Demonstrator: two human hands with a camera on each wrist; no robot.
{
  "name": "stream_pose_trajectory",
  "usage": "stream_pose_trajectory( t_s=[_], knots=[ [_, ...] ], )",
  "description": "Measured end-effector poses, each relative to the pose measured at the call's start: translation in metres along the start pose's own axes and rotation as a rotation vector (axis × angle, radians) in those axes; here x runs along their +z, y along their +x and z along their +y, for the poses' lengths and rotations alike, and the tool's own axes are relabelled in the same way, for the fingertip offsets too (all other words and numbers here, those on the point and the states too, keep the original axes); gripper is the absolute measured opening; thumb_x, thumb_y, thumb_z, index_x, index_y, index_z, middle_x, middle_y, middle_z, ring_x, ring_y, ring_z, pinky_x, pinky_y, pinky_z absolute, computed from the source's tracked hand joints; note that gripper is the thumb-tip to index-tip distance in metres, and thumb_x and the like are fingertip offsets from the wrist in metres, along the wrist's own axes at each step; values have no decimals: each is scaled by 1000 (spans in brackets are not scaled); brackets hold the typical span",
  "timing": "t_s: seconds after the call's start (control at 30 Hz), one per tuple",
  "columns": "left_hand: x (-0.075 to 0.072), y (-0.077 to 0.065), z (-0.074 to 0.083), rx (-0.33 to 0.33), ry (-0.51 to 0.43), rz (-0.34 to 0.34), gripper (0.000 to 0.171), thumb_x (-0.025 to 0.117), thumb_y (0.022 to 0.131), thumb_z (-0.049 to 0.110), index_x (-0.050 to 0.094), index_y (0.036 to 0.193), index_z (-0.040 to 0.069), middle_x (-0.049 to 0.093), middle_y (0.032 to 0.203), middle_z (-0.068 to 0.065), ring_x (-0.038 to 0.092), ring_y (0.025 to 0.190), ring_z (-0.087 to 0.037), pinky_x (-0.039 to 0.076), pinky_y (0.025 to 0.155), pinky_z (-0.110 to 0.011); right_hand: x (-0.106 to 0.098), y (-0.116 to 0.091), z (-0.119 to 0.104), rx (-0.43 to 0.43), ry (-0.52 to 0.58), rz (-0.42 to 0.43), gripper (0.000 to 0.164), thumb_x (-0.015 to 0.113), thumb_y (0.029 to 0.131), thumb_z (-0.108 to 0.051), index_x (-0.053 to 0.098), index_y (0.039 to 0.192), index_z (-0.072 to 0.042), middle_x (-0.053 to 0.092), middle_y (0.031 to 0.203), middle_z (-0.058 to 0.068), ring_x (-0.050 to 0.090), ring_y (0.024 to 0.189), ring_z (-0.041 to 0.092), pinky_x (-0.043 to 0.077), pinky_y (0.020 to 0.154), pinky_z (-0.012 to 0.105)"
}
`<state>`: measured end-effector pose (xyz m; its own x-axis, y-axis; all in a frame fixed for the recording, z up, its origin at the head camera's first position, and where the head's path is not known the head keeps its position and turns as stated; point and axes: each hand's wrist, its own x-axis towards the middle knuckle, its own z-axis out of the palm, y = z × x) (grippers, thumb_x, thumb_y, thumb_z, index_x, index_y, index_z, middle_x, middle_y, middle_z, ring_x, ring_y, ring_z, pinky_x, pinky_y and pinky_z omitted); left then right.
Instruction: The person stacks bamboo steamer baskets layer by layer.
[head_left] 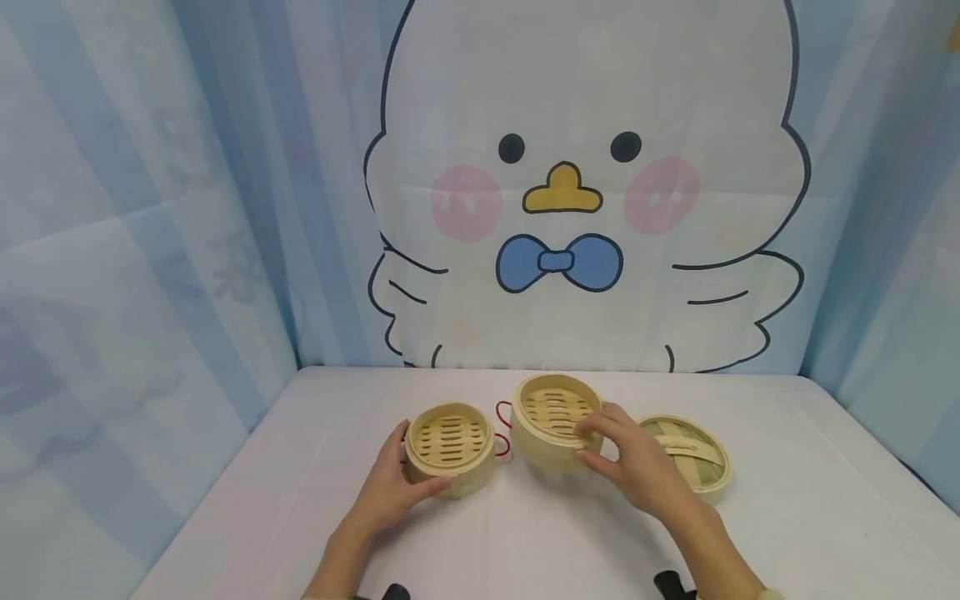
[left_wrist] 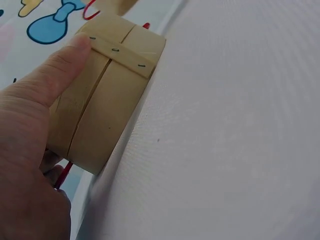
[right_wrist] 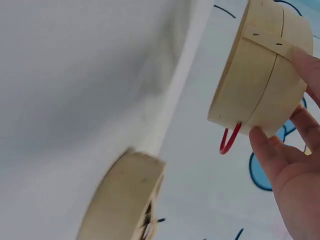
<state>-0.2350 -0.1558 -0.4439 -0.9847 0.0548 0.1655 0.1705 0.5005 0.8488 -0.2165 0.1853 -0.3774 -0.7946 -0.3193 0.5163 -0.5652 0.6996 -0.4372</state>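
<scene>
Two small round bamboo steamer baskets with slatted floors and red side loops are in the head view. The left steamer basket (head_left: 471, 482) sits on the table, and my left hand (head_left: 386, 492) grips it between thumb and fingers from the left. In the left wrist view, the thumb lies on its stapled wall (left_wrist: 107, 105). My right hand (head_left: 645, 462) pinches the right rim of the other steamer basket (head_left: 542, 448). That basket is raised off the tabletop and tilted, its red loop (right_wrist: 230, 140) showing in the right wrist view.
A woven bamboo lid (head_left: 708, 475) with a strap handle lies on the table right of the raised basket, partly behind the right hand. The white-covered table (head_left: 247, 517) ends at a curtain (head_left: 757, 208) printed with a cartoon bird. Curtains also hang at both sides.
</scene>
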Motion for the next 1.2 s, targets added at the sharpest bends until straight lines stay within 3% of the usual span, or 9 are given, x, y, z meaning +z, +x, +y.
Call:
stream_pose_trajectory(
  t_s=[0.27, 0.53, 1.2],
  knots=[
    [0, 0, -2, 5, -10, -1, 119, 92, 73, 39, 19, 156, -7, 25, 158, -31, 27, 145, -45, 22, 116, -58, 21, 33, -30, -31, 84, 17, 27, 83, 83, -6, 70, 104, -16, 60, 112, -4, 58, 105, 18, 53, 93, 44],
    [-1, 1, -6, 37, -25, 12, 116, 92, 73, 35, 22, 155, -6, 32, 155, -29, 38, 139, -42, 28, 114, -58, 47, 53, -56, -64, 112, 22, 27, 85, 81, -8, 70, 102, -15, 59, 111, -4, 58, 106, 17, 53, 93, 42],
    [-2, 1, -5, 79, -62, 19, 110, 93, 73, 32, 26, 152, -8, 38, 150, -28, 43, 135, -39, 34, 110, -57, 77, 60, -76, -141, 91, -52, 22, 83, 83, -12, 71, 101, -13, 60, 104, -4, 57, 102, 15, 53, 88, 35]
  ],
)
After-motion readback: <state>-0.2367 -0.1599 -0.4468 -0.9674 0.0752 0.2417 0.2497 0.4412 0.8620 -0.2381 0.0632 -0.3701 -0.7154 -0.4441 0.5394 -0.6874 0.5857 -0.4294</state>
